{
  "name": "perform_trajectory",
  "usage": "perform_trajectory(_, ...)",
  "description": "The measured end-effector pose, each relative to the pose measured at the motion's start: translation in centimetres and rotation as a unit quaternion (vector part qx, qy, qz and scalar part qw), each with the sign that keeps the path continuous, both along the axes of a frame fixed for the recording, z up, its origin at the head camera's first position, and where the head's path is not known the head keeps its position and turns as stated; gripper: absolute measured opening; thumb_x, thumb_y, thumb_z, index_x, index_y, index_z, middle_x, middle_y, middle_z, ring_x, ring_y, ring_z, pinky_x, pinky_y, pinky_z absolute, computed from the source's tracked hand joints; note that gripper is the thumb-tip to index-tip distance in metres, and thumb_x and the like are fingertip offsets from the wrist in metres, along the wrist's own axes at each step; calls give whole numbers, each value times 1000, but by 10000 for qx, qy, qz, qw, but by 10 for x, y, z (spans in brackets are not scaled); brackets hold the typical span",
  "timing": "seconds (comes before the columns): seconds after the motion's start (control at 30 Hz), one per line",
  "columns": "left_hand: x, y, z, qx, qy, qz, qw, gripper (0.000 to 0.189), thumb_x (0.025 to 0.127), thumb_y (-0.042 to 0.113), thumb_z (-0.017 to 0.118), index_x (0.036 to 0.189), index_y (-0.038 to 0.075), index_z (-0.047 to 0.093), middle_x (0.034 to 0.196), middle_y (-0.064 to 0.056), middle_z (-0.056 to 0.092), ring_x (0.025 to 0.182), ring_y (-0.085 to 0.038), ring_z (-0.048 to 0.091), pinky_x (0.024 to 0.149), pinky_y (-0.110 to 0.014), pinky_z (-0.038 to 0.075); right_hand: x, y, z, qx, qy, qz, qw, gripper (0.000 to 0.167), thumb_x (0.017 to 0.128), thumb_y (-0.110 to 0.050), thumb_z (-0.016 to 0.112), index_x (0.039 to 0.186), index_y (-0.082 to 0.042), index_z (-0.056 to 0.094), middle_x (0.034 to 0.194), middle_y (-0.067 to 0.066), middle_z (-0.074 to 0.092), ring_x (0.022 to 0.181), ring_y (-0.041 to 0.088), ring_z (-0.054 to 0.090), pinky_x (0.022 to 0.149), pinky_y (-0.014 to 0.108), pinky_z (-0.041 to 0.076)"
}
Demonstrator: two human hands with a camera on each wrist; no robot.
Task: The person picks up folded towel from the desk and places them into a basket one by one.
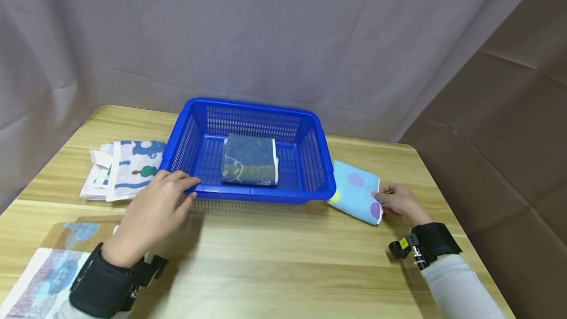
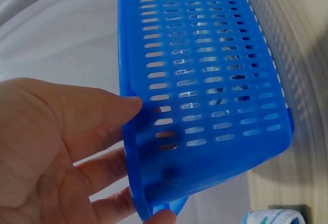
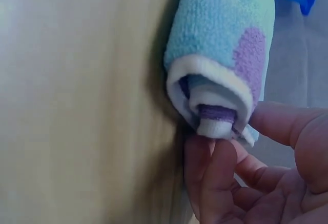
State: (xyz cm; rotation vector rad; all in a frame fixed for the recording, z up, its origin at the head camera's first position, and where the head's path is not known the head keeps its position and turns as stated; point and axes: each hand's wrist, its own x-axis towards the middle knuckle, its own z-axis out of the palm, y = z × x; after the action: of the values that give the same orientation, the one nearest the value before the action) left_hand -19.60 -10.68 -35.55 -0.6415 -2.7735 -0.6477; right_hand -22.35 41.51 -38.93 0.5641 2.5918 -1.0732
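Note:
A blue plastic basket [image 1: 266, 193] with slotted walls stands at the middle of the table. At its front left corner, my left hand [image 1: 155, 213] grips the rim; the left wrist view shows the thumb on the outer wall and the other fingers across the rim. Inside the basket lies a folded dark grey-green towel [image 1: 250, 159]. To the basket's right is a folded light blue towel [image 1: 359, 186] with purple and yellow dots. My right hand [image 1: 400, 203] pinches its right end, thumb on one face and fingers under the folded white edge [image 3: 205, 62].
Folded white towels with blue and green figures [image 1: 141, 166] lie left of the basket. More cloths, one brown and white with blue patches [image 1: 57, 270], lie at the front left. A grey curtain [image 1: 266, 33] hangs behind the wooden table [image 1: 283, 260].

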Motion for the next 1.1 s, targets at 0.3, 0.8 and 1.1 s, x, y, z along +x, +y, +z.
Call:
perform_trajectory(0.3,0,0,1,-26,-16,21,10000,31,91,11,66,120,0,69,119,-18,68,107,-37,60,88,-55,51,22,-14,-4,112,296,290,9991,34,100,-19,59,113,10,50,84,6,51,71,15,52,60,26,48)
perform_trajectory(0.8,1,1,0,-72,-44,49,10000,32,91,11,66,121,0,68,118,-18,68,106,-37,60,88,-54,52,71,-39,-14,353,757,668,9943,25,97,-12,62,108,10,55,81,7,54,68,16,50,55,26,46)
perform_trajectory(1.1,2,2,1,-19,-37,40,10000,30,92,10,65,120,0,69,119,-18,68,107,-37,60,89,-54,51,97,-74,-13,403,996,1034,9888,19,92,-11,68,101,3,59,76,3,55,66,10,50,56,22,42)
